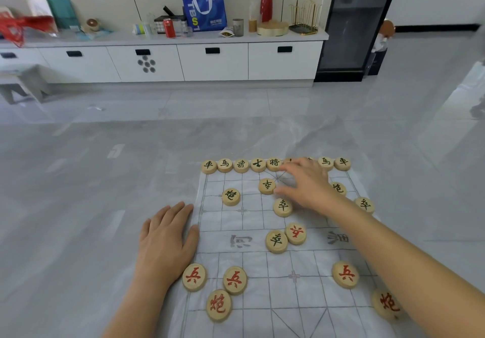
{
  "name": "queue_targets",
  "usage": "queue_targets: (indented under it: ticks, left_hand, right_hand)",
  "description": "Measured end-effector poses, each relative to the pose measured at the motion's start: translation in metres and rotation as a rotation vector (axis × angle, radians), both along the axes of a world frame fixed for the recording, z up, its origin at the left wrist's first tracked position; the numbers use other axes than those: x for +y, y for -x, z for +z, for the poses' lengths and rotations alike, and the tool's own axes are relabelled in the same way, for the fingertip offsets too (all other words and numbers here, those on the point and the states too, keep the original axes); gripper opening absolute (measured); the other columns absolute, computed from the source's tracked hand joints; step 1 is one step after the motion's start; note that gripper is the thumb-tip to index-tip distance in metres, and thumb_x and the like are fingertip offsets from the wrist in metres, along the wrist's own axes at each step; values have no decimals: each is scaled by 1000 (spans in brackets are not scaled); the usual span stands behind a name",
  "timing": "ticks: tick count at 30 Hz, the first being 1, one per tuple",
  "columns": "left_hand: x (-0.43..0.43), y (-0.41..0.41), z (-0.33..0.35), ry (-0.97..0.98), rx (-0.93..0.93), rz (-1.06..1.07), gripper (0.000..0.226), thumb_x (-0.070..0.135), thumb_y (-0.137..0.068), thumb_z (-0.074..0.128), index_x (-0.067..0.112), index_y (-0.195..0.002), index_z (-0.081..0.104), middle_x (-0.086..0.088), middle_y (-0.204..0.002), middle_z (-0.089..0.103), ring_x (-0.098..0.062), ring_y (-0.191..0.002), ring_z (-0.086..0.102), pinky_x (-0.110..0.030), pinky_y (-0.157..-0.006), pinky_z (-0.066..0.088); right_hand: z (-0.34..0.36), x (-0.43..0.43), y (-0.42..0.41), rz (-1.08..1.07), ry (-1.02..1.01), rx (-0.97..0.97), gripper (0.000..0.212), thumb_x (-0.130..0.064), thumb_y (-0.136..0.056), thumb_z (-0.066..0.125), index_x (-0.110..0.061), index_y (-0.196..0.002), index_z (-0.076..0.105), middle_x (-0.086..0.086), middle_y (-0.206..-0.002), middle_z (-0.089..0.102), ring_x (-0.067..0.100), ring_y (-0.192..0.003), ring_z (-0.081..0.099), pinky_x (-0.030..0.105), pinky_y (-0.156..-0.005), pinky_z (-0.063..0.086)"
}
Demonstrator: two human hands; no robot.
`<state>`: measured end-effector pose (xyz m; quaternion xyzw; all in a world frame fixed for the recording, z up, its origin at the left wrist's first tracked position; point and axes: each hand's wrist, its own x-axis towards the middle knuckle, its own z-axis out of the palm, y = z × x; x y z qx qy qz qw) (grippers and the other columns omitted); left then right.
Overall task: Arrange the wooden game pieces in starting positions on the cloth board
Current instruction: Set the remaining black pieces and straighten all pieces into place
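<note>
A white cloth board (252,267) with a grey grid lies on the floor. Round wooden pieces with black characters line its far edge (241,166). More black pieces sit loose inside, among them one (267,186) and another (282,207) right by my right hand (305,184). That hand reaches over the far middle with fingers spread and slightly bent, fingertips touching the cloth beside those pieces; it hides part of the far row. Red-lettered pieces (235,280) lie near me. My left hand (166,240) rests flat on the board's left edge.
The board lies on a grey tiled floor. A long white cabinet (183,62) with bags, cans and cups on top runs along the far wall. A dark glass-door cabinet (354,23) stands at the right of it.
</note>
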<state>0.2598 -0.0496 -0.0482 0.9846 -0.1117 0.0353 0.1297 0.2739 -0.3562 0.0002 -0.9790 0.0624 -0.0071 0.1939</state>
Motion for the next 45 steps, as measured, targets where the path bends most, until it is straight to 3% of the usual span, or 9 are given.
queue_targets:
  ticks: [6, 14, 24, 34, 41, 45]
  left_hand:
    - [-1, 0, 1, 2, 21, -6, 66, 59, -85, 17, 33, -142, 36, 10, -149, 36, -16, -139, 25, -39, -115, 17]
    - [-1, 1, 0, 4, 11, -11, 65, 58, -86, 18, 33, -142, 36, 11, -149, 36, -16, -139, 25, -39, -115, 18]
    - [-2, 0, 1, 15, 10, -8, 67, 59, -84, 16, 32, -142, 36, 10, -149, 36, -16, -139, 25, -41, -115, 18]
    - [-1, 1, 1, 8, 11, -21, 65, 56, -83, 15, 35, -141, 36, 10, -150, 35, -16, -140, 23, -40, -115, 16]
    - [-1, 1, 0, 14, 10, -17, 63, 53, -83, 18, 36, -140, 39, 10, -150, 34, -16, -140, 22, -41, -115, 14]
    - [-1, 1, 0, 17, 14, -16, 59, 50, -87, 23, 33, -141, 37, 10, -150, 34, -16, -140, 22, -40, -116, 14]
  right_hand:
    - [-2, 35, 15, 115, -31, 15, 46, -50, -79, 64, -32, -120, 55, -6, -125, 40, 18, -124, 30, 35, -97, 25]
    - [-7, 82, -6, 139, -7, -26, 53, -57, -74, 64, -28, -118, 57, -4, -122, 42, 17, -121, 31, 34, -94, 26]
    - [-13, 90, -10, 142, -32, -53, 42, -52, -76, 64, -30, -112, 59, -6, -109, 41, 17, -116, 33, 34, -89, 27]
    - [-5, 72, -22, -31, 19, -124, 45, -46, -87, 53, -25, -127, 52, 1, -123, 47, 24, -117, 39, 37, -95, 29]
    - [-3, 50, -25, -160, -89, -118, 43, -46, -87, 56, -26, -125, 53, 3, -128, 50, 26, -121, 40, 39, -96, 34]
    - [-5, 55, -18, -61, -126, -75, 45, -46, -83, 61, -30, -125, 54, 1, -128, 49, 25, -122, 38, 40, -97, 33]
